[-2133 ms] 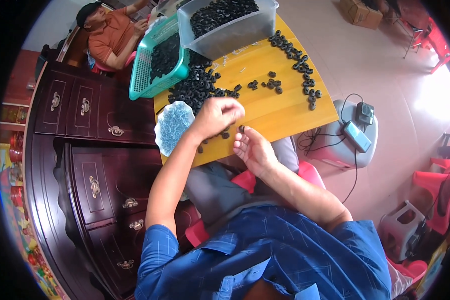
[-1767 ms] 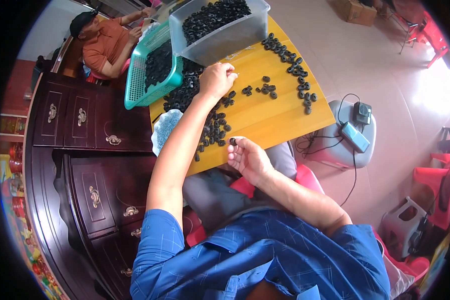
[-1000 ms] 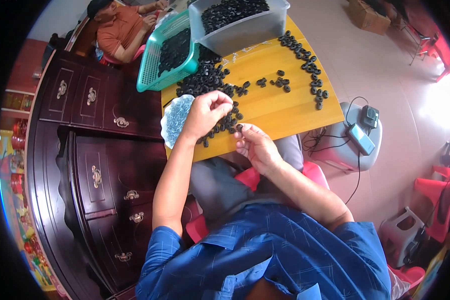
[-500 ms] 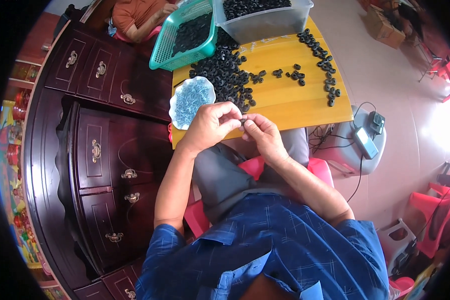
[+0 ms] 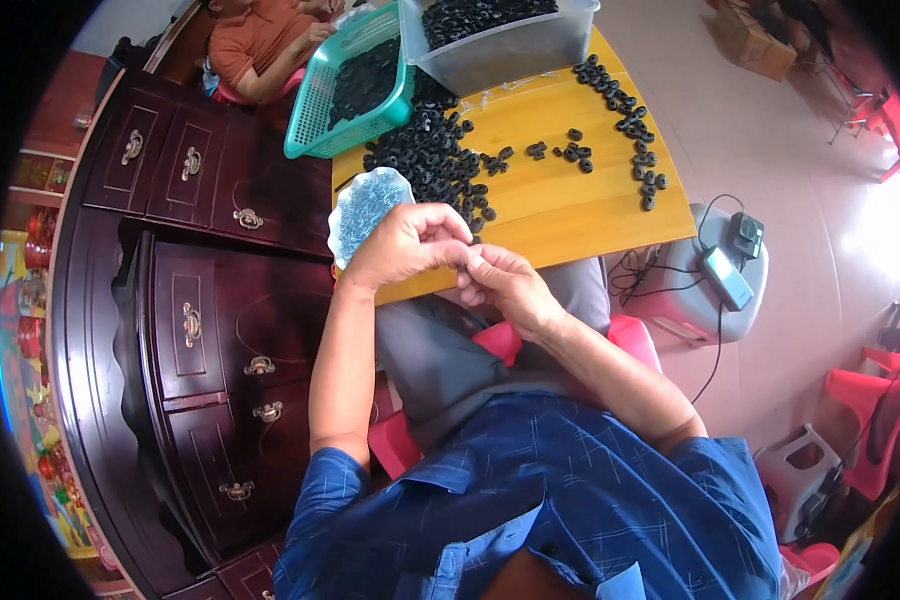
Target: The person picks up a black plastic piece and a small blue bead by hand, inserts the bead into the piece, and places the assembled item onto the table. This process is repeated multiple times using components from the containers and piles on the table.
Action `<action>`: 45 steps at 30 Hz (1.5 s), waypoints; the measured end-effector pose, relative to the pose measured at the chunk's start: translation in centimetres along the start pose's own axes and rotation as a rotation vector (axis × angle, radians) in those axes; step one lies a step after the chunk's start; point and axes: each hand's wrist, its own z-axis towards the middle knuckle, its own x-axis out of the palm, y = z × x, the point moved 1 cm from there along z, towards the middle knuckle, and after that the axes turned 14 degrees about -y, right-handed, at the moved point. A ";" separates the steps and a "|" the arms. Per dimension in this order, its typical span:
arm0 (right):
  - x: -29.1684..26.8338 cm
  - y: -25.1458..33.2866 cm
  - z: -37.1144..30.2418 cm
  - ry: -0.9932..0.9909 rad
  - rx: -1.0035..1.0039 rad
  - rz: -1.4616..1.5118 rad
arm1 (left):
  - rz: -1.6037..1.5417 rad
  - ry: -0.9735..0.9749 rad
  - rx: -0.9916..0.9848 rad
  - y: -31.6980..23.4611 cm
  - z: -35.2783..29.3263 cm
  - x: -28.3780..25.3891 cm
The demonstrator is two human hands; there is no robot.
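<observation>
My left hand (image 5: 400, 250) and my right hand (image 5: 515, 290) meet in front of the table's near edge, thumbs and fingertips pinched together. Whatever sits between the fingertips is too small and too covered to make out. Just behind my left hand stands a white scalloped dish (image 5: 336, 240) full of small, clear bluish pieces. Beyond my fingers spreads a heap of small black ring-like parts (image 5: 430, 155) on the yellow table (image 5: 530, 215).
A green basket (image 5: 305, 135) and a clear plastic bin (image 5: 500, 60), both with black parts, stand at the back. More black parts (image 5: 642, 160) line the table's right side. Dark drawers (image 5: 195, 325) rise at left; a person in orange (image 5: 255, 50) sits beyond.
My joined hands have shifted slightly left and down. The small dark piece that showed between my fingertips is now hidden. The table and its containers sit a little further left in view.
</observation>
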 end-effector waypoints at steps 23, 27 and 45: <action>0.7 -0.4 -0.3 0.036 -0.017 -0.252 | 0.831 -0.507 0.652 5.7 10.2 5.5; 0.6 -0.3 -0.3 0.036 -0.014 -0.261 | 0.808 -0.488 0.641 4.7 10.4 5.8; 0.3 -0.3 -0.1 -0.017 0.013 -0.141 | 0.021 -0.302 0.110 2.7 3.4 0.9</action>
